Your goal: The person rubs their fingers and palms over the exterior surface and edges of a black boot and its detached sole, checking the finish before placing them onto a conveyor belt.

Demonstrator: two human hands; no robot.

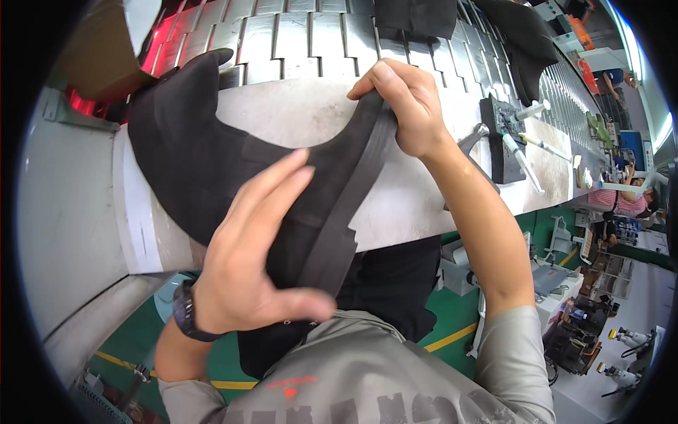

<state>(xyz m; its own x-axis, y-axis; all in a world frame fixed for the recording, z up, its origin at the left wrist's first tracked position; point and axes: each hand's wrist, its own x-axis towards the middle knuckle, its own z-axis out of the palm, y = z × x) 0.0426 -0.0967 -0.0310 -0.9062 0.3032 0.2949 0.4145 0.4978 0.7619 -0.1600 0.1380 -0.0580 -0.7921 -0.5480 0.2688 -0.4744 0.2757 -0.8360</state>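
A dark, curved boot upper (191, 141) of soft black material lies across the pale work board, its near part hanging over the edge toward my lap. My right hand (408, 99) pinches its raised far corner between thumb and fingers. Along that side runs a smooth, straight folded band. My left hand (247, 254), a dark watch on its wrist, is spread flat over the middle of the piece with thumb and fingers apart. Slight blur touches this hand, and I cannot tell whether its palm presses on the material.
Beyond the board (417, 205) runs a slatted metal conveyor (282, 42) carrying more black pieces (417, 18). At right lie a dark block (505, 116), a hammer (474, 138) and syringe-like tubes (522, 161). A cardboard box (95, 53) stands far left. Another person (625, 198) sits farther right.
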